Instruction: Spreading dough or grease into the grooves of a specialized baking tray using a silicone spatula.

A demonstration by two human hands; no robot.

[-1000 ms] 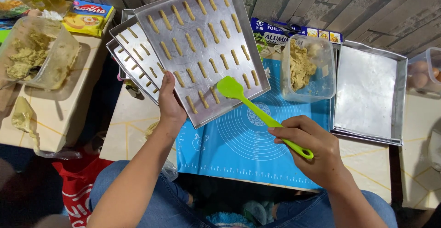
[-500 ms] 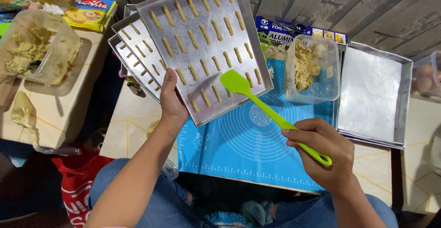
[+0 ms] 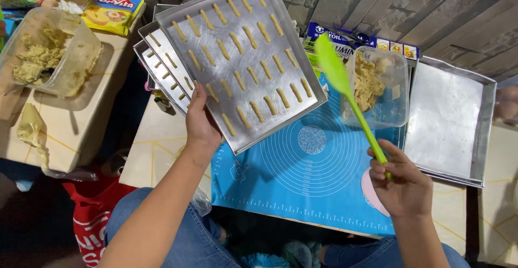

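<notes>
Left hand (image 3: 200, 122) clamped on tilted baking tray (image 3: 237, 57) of dough sticks (image 3: 258, 72). Right hand (image 3: 403, 184) fisted around green silicone spatula (image 3: 345, 92), blade raised.

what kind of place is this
Likely a home baking spot set up low on tiled tables: a metal tray lined with dough sticks, a blue silicone baking mat, and a tub of dough.

Bright overhead light, motion-blurred spatula (image 3: 345, 92)

Flat yellow packet (image 3: 112, 12): top left, on the bench. Long blue foil box (image 3: 362, 40): behind the clear tub, against the wall.
</notes>
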